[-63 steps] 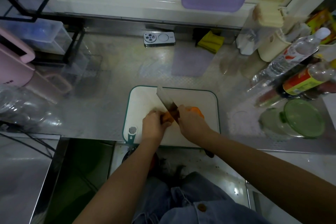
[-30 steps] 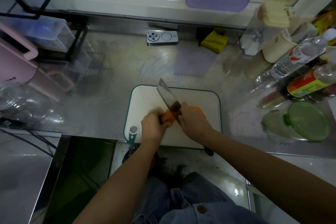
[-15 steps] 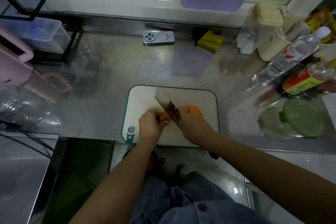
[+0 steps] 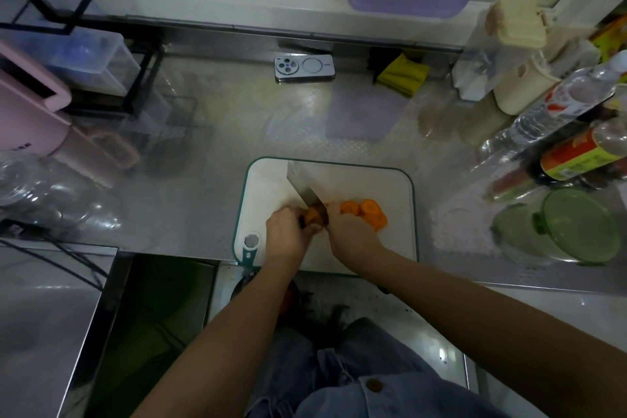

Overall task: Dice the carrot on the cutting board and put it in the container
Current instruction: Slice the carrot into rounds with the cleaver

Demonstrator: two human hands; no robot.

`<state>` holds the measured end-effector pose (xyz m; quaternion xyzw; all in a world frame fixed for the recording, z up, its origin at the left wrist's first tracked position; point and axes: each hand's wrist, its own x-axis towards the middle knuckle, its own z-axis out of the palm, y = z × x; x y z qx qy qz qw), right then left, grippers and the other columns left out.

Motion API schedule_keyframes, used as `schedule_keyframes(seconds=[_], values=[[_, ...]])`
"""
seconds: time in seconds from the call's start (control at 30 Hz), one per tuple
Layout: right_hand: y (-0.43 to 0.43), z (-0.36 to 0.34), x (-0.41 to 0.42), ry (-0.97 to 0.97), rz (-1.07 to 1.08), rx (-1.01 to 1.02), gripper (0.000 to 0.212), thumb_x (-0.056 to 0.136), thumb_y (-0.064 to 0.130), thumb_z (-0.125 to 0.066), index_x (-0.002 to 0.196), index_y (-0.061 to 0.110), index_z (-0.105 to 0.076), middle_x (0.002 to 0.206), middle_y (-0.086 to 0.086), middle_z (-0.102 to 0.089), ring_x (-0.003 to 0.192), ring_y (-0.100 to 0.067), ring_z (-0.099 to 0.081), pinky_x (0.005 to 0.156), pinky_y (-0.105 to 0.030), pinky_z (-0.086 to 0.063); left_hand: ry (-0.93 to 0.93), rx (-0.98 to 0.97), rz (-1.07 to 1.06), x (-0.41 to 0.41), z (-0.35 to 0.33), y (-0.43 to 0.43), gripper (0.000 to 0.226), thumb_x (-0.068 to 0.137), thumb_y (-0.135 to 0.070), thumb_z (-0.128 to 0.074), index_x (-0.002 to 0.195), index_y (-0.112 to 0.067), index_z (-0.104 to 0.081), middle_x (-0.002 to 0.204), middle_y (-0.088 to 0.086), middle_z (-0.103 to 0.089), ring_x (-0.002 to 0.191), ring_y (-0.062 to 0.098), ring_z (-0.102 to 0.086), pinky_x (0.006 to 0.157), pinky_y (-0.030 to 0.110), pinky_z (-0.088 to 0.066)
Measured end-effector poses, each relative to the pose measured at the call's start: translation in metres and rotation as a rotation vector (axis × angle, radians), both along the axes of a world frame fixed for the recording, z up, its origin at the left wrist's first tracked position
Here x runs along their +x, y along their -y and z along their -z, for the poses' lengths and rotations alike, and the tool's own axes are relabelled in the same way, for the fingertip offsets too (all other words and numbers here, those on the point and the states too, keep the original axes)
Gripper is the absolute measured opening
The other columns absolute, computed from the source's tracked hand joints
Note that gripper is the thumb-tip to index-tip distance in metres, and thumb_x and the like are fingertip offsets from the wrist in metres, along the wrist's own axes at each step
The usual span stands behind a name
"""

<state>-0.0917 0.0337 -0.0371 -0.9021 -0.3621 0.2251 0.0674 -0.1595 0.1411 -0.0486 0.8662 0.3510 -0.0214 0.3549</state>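
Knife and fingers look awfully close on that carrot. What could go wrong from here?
1. The knife meets the carrot right beside the left hand gripping it, so a slip could nick a finger.
2. The piece being held looks short and round; it might roll under the blade.
3. The cutting board seems to reach the front edge of the counter, so hard chopping could shift it.

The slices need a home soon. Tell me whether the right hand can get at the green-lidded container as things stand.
Probably yes, once freed: the right hand grips the knife, but nothing stands between the cutting board and the container.
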Motion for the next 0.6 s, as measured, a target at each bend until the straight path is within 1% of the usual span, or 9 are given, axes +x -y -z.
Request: schedule_keyframes(seconds=[0.07,0.13,0.23,0.3,0.4,0.5,0.57,0.6], values=[[0.000,0.003,-0.001,0.009,-0.004,-0.004,0.026,0.096,0.003,-0.037,0.122,0.005,-0.040,0.103,-0.013,-0.063,0.085,-0.027,-0.065,0.062,-0.034,-0.050,-0.001,-0.002,0.006,0.000,0.000,-0.001,0.023,0.080,-0.030,-0.074,0.097,-0.014,-0.074,0.091,0.007,-0.073,0.080,0.021,-0.063,0.072,0.024,-0.041],[0.002,0.005,-0.002,0.012,-0.008,-0.004,0.026,0.096,0.003,-0.037,0.122,0.005,-0.039,0.102,-0.013,-0.064,0.083,-0.027,-0.065,0.061,-0.034,-0.050,-0.005,-0.003,0.010,0.000,0.000,-0.001,0.023,0.080,-0.032,-0.074,0.096,-0.015,-0.074,0.091,0.007,-0.073,0.079,0.021,-0.064,0.073,0.025,-0.043],[0.003,0.008,-0.001,0.015,-0.019,0.007,0.028,0.097,0.004,-0.036,0.125,0.005,-0.038,0.101,-0.012,-0.064,0.083,-0.026,-0.065,0.058,-0.030,-0.047,-0.036,0.017,0.064,-0.001,0.000,-0.002,0.026,0.081,-0.034,-0.072,0.098,-0.015,-0.072,0.095,0.007,-0.071,0.082,0.022,-0.064,0.076,0.028,-0.046],[0.002,0.007,0.001,0.017,-0.038,0.010,0.027,0.098,0.005,-0.036,0.124,0.005,-0.039,0.101,-0.012,-0.064,0.083,-0.026,-0.065,0.057,-0.030,-0.044,-0.050,0.032,0.090,-0.004,0.000,0.000,0.033,0.078,-0.033,-0.075,0.104,-0.014,-0.068,0.102,0.008,-0.065,0.088,0.025,-0.061,0.079,0.029,-0.045],[0.005,0.005,0.005,0.027,-0.059,0.018,0.028,0.097,0.006,-0.039,0.125,0.005,-0.038,0.102,-0.011,-0.063,0.084,-0.025,-0.064,0.060,-0.033,-0.048,-0.038,0.078,0.070,-0.008,0.001,0.004,0.039,0.078,-0.034,-0.075,0.110,-0.015,-0.064,0.106,0.009,-0.058,0.090,0.026,-0.059,0.079,0.030,-0.043],[0.012,0.005,0.007,0.038,-0.026,0.056,0.036,0.095,0.006,-0.042,0.130,0.006,-0.035,0.098,-0.010,-0.063,0.078,-0.023,-0.064,0.058,-0.031,-0.048,0.014,0.087,0.067,-0.009,0.001,0.008,0.039,0.077,-0.036,-0.075,0.104,-0.012,-0.062,0.101,0.008,-0.060,0.087,0.026,-0.059,0.073,0.031,-0.041],[0.014,0.008,0.006,0.037,-0.040,0.048,0.040,0.094,0.006,-0.042,0.132,0.006,-0.033,0.098,-0.011,-0.062,0.076,-0.022,-0.063,0.058,-0.032,-0.050,0.008,0.090,0.085,-0.008,0.003,0.010,0.037,0.075,-0.038,-0.076,0.097,-0.011,-0.062,0.097,0.008,-0.060,0.083,0.026,-0.060,0.072,0.032,-0.042],[0.015,0.010,0.004,0.024,-0.056,0.033,0.039,0.094,0.005,-0.042,0.132,0.006,-0.033,0.099,-0.011,-0.062,0.076,-0.022,-0.064,0.055,-0.031,-0.049,-0.006,0.089,0.088,-0.008,0.004,0.011,0.037,0.075,-0.038,-0.076,0.095,-0.011,-0.062,0.096,0.008,-0.060,0.082,0.026,-0.059,0.071,0.032,-0.043]])
